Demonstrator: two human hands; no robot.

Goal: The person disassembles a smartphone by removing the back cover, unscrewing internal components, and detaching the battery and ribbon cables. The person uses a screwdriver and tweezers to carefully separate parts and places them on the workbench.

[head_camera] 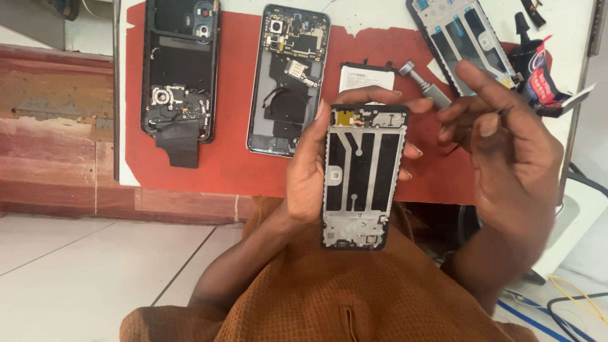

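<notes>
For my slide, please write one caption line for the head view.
Left hand holds a stripped phone frame upright; right hand open beside it, above opened phones on a red mat.

1. A small phone repair workshop.
2. The worktop carries a red mat with opened phones at 11 o'clock and 12 o'clock.
3. A loose battery, a screwdriver and a bare phone frame lie towards 1 o'clock.
</notes>
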